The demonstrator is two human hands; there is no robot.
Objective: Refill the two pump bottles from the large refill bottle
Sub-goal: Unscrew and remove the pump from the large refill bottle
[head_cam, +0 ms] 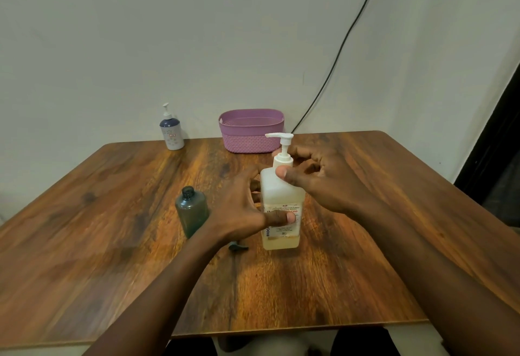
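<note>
The large translucent refill bottle [281,192] stands upright mid-table, a white pump on top and a little yellowish liquid at its bottom. My left hand [242,212] grips its body, thumb across the label. My right hand [318,178] closes around its shoulder and pump collar, thumb on the front. Just left of it stands a small dark green bottle [191,210] with an open neck. Its dark pump head [237,247] lies on the table under my left wrist. A white and blue pump bottle [172,133] stands at the far left edge, pump on.
A purple woven basket [250,136] sits at the far edge of the wooden table [112,229], behind the refill bottle. A black cable [337,57] runs down the wall to the table's back. A dark doorway is at the right.
</note>
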